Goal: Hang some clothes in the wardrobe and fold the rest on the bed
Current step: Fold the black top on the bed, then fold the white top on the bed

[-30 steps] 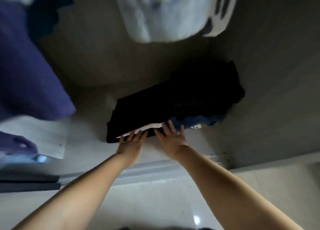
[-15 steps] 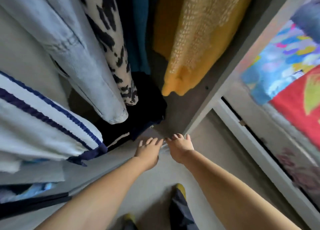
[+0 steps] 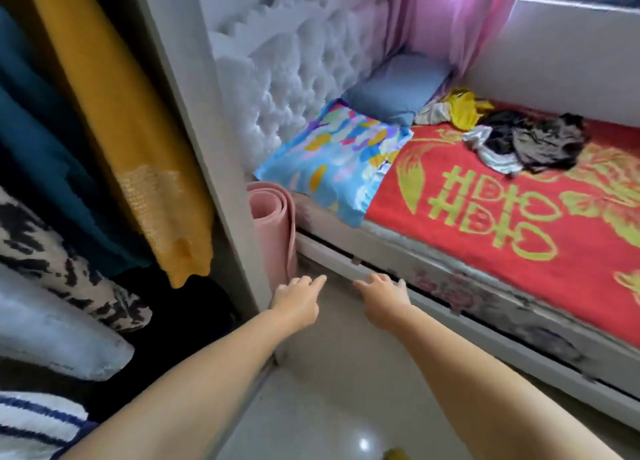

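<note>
With the left hand (image 3: 297, 303) and right hand (image 3: 382, 302) hanging loose and holding nothing, the person is best reaching across the bed (image 3: 485, 224) for the crumpled clothes (image 3: 530, 140).

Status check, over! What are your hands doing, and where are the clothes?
Both hands, left and right, open, empty. Loose clothes piled on bed. Path clear.

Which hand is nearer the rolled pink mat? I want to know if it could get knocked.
Left. The left hand hovers just below the rolled pink mat; the right hand is farther right, by the bed frame.
</note>
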Demonstrator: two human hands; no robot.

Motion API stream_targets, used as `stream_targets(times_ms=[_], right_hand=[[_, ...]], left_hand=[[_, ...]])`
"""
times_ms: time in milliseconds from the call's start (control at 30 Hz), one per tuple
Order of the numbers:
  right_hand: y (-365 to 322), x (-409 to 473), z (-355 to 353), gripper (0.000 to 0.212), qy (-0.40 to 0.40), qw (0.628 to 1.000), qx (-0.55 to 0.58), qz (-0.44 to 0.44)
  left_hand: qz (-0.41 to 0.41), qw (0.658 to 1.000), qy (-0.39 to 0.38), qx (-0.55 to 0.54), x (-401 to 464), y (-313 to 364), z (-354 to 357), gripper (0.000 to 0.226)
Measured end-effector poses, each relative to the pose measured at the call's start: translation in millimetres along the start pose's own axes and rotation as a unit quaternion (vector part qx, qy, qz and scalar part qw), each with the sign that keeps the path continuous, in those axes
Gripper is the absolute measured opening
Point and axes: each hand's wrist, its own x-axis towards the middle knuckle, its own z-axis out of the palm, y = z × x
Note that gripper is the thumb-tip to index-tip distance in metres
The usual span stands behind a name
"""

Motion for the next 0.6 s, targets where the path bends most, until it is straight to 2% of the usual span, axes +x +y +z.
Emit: stream_targets(times_ms=[267, 433, 600], right_hand=[[201, -3, -53, 0.053, 0.027, 0.994, 0.042, 0.095], [279, 5, -71, 0.054, 0.036, 0.990, 0.061, 0.125], [321, 29, -73, 0.052, 0.018, 0.987, 0.077, 0.138]], left_hand=[[0.050, 0.998, 0.012, -0.028, 103, 156, -59, 0.060], [0.094, 0.995, 0.025, -0.034, 151, 221, -82, 0.060], [0.117, 0.993, 0.005, -0.028, 202, 246, -97, 0.058]])
